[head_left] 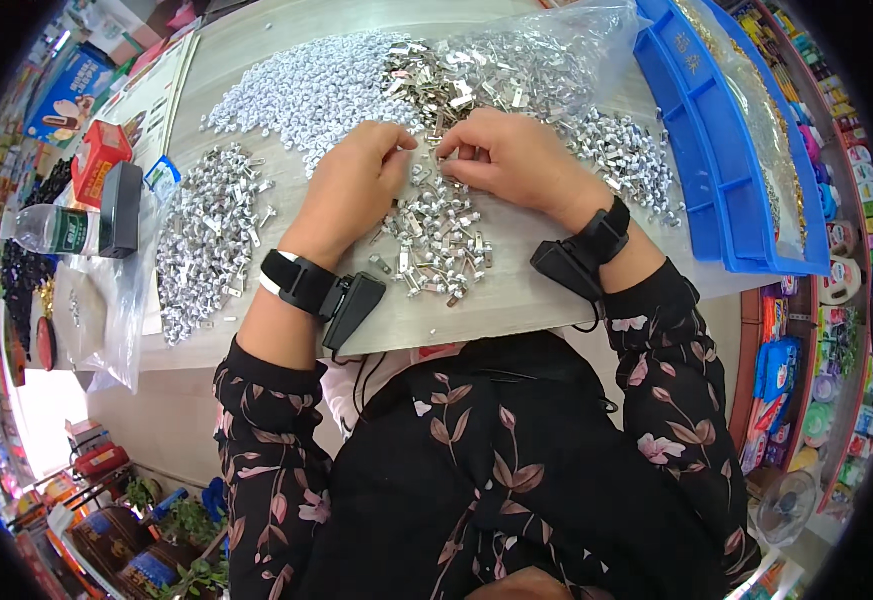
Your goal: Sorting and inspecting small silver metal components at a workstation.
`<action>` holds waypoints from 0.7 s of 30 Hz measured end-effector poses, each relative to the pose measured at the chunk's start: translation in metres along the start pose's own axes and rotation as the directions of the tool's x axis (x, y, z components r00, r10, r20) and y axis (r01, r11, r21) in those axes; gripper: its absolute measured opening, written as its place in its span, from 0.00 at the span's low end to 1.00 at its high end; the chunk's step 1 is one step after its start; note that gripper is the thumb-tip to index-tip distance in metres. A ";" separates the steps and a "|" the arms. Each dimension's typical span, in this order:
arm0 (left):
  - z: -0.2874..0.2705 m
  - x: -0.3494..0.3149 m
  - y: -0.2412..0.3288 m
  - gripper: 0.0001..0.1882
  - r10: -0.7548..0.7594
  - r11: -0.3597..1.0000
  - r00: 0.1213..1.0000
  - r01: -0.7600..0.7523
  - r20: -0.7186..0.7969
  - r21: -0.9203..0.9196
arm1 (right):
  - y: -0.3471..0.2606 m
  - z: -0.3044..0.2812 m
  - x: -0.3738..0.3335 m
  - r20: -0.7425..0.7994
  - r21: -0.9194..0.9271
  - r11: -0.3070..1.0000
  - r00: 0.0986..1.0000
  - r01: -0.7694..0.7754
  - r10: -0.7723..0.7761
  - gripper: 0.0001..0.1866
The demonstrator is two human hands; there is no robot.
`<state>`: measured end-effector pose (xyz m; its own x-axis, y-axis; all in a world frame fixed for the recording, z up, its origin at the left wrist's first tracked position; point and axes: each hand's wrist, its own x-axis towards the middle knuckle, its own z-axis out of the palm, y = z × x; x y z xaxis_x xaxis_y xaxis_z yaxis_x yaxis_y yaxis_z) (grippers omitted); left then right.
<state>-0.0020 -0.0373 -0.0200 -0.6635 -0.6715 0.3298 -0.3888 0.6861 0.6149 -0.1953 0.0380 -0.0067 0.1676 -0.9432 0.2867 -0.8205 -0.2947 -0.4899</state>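
Observation:
My left hand (356, 178) and my right hand (518, 160) face each other over the middle of the table (516, 290), fingertips a small gap apart. Thumb and fingers are curled together on both; what they pinch, if anything, is too small to make out. Below them lies a pile of small metal clips with white caps (438, 240). Just beyond my fingers spread bare metal clips (426, 80), beside a broad heap of small white pieces (306, 95). More capped clips form a left pile (211, 240) and a right pile (628, 160).
A clear plastic bag (596, 45) covers metal clips at the back. The blue compartmented tray (701, 150) stands along the right edge. At left are a plastic bottle (61, 230), a dark box (121, 210), a red box (101, 165) and a plastic bag (126, 320). Stocked shelves flank the table.

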 end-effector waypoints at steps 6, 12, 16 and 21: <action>-0.008 -0.001 0.008 0.08 -0.037 0.999 0.993 0.038 0.109 -0.005 | 0.002 0.002 0.000 -0.025 -0.014 0.999 0.999 0.047 -0.047 0.06; -0.007 -0.003 0.013 0.08 0.070 0.997 0.991 -0.073 0.117 0.021 | -0.002 -0.007 -0.003 0.003 0.197 0.972 0.992 -0.127 0.129 0.06; -0.008 -0.004 0.018 0.06 0.045 0.997 0.992 -0.052 0.115 0.063 | -0.015 0.000 -0.002 -0.033 0.245 0.965 0.994 -0.088 0.099 0.07; -0.005 -0.003 0.021 0.05 0.001 0.995 0.993 -0.012 0.116 0.095 | -0.021 0.009 -0.004 -0.058 0.499 0.866 0.997 -0.018 0.054 0.07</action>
<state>-0.0053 -0.0224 -0.0047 -0.7335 -0.6340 0.2449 -0.4396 0.7174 0.5405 -0.1734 0.0462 -0.0050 0.0911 -0.9472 0.3073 -0.4412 -0.3150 -0.8403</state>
